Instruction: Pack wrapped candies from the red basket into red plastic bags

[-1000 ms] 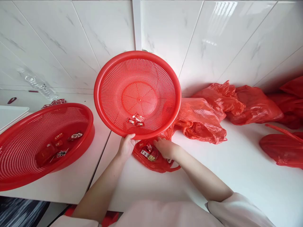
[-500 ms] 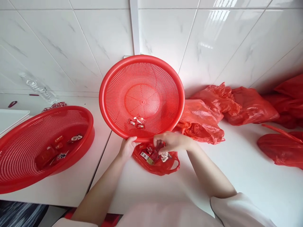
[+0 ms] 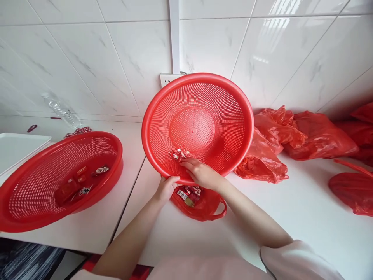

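Observation:
My left hand grips the lower rim of a round red mesh basket, which is tipped up towards me against the tiled wall. My right hand reaches over that rim into the basket, fingers close together. Its fingertips touch a few wrapped candies lying on the inner slope. What the fingers hold, if anything, is hidden. Just below both hands a small red plastic bag lies open on the white counter with several wrapped candies in it.
A second red mesh basket with several red-wrapped candies sits at the left by the counter's front edge. Crumpled red plastic bags lie along the right wall. A white tray and a clear bottle are far left.
My right hand has lifted out of the small red bag, over the rim and into the tilted basket. My left hand has stayed on the rim.

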### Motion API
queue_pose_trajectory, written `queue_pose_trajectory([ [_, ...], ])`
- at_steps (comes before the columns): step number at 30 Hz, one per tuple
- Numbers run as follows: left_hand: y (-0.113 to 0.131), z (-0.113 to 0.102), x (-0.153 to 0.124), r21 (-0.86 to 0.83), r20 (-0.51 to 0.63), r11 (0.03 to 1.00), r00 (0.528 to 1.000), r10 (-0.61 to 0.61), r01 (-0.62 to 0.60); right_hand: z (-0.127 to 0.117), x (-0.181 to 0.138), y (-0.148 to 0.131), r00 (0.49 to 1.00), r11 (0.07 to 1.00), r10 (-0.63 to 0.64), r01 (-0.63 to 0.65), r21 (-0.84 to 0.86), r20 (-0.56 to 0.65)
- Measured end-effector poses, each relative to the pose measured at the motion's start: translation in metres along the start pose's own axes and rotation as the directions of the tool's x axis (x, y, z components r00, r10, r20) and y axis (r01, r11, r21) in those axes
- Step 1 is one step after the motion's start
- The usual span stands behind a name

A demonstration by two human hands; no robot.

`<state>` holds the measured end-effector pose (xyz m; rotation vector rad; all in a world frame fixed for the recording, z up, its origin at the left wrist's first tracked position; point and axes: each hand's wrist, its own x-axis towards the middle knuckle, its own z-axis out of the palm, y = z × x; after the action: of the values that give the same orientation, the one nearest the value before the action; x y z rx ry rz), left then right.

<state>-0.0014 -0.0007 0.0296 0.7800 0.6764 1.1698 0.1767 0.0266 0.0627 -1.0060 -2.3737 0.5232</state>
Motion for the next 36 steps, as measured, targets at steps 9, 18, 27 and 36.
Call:
queue_pose_trajectory([
  [9,0.002,-0.004,0.005,-0.003,-0.012,1.0,1.0,-0.02,0.02,-0.023,-0.007,0.007,0.975,0.937,0.22,-0.2,0.285,-0.039],
  [18,0.006,-0.008,0.009,0.048,-0.037,0.999,0.999,0.02,-0.018,-0.048,-0.017,-0.002,0.96,0.826,0.274,-0.264,0.499,0.054],
  [27,0.005,-0.013,0.009,0.065,-0.056,0.996,0.996,0.062,-0.059,-0.041,-0.011,-0.015,0.992,0.977,0.105,-0.092,0.192,-0.063],
  [36,-0.019,-0.002,-0.006,0.047,-0.003,0.999,1.0,0.015,-0.015,0.0,0.0,-0.01,0.997,0.989,0.04,-0.029,0.145,-0.073],
])
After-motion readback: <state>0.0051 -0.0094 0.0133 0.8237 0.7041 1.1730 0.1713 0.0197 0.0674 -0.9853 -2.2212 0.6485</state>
